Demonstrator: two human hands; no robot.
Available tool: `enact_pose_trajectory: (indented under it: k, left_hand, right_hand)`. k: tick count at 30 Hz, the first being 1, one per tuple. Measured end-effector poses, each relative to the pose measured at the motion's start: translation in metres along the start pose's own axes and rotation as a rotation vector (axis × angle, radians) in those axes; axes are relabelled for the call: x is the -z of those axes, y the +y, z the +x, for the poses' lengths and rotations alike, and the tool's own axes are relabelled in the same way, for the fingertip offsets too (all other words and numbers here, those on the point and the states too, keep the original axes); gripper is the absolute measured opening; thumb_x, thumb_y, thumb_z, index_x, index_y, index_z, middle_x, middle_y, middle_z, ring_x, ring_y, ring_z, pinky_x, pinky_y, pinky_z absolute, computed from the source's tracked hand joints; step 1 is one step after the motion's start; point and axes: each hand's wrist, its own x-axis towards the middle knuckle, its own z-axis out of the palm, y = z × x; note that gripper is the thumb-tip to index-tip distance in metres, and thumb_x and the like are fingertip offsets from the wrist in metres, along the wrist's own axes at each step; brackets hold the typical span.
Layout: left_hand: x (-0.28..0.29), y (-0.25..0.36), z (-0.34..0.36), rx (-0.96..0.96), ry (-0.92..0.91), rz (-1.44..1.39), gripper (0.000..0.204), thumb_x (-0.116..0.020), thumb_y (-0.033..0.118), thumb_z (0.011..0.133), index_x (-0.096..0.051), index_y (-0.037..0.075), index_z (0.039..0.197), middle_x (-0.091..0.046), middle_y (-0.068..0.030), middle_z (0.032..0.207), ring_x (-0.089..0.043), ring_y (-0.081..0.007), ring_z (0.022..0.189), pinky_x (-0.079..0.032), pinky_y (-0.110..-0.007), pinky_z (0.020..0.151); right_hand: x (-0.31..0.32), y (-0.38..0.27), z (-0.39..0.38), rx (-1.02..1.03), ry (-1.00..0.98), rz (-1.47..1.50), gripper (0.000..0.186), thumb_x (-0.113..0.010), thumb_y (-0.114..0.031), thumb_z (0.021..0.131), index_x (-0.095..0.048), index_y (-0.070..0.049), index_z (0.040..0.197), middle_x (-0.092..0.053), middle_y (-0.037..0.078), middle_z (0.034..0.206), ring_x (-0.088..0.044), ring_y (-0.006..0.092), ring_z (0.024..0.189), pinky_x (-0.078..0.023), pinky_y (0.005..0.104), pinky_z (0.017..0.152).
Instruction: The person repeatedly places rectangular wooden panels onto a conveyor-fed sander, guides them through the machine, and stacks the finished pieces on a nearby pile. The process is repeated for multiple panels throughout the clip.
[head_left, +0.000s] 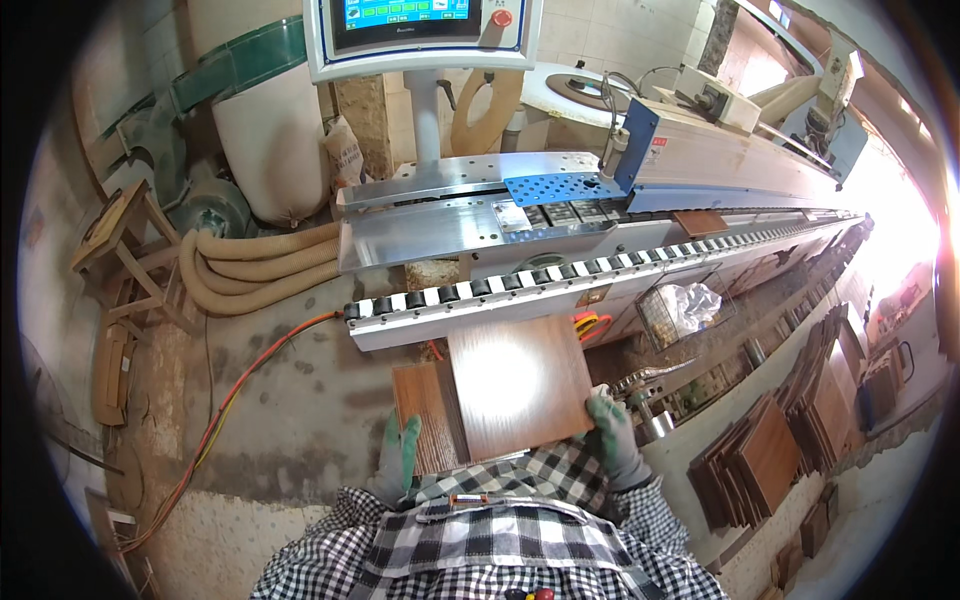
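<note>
In my green-and-grey gloves, my left hand [398, 450] is at the left edge of a reddish-brown wood-grain board [428, 410], gripping it. My right hand [612, 435] grips the right edge of a squarer brown board [515, 390], which overlaps the first and has a bright glare on it. Both boards are held low in front of my checked shirt, just before a white roller rail [440, 305] on a long machine. Behind the rail are a steel plate [415, 240] and a perforated blue plate [560, 187].
A control screen [405, 17] hangs above the machine. Tan hoses [250, 290] and a wooden stool [130, 260] stand left. An orange cable [240, 392] crosses the floor. Stacked brown panels [770, 460] lean at right, near a metal basket with plastic bags [690, 310].
</note>
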Motion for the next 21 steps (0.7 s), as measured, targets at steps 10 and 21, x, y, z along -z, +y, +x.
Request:
enact_pose_trajectory:
  k: [10, 21]
  left_hand:
    - [0.009, -0.016, 0.009, 0.133, 0.069, -0.055, 0.049, -0.057, 0.032, 0.107, -0.047, 0.000, 0.143, -0.061, -0.0091, 0.127, -0.058, -0.0168, 0.114, -0.047, -0.031, 0.101]
    - [0.012, -0.031, 0.012, 0.030, 0.099, -0.009, 0.044, -0.057, 0.030, 0.107, -0.051, 0.000, 0.138, -0.061, -0.0081, 0.126, -0.059, -0.0156, 0.112, -0.049, -0.032, 0.098]
  right_hand:
    - [-0.013, -0.084, 0.214, -0.452, 0.180, 0.413, 0.027, -0.064, -0.017, 0.100, -0.063, 0.002, 0.120, -0.067, 0.011, 0.104, -0.069, 0.0202, 0.075, -0.059, 0.0312, 0.068]
    - [-0.028, -0.054, 0.261, -0.286, 0.104, 0.231, 0.054, -0.062, -0.019, 0.100, -0.045, 0.001, 0.148, -0.065, 0.013, 0.116, -0.071, 0.0262, 0.092, -0.060, 0.0367, 0.078]
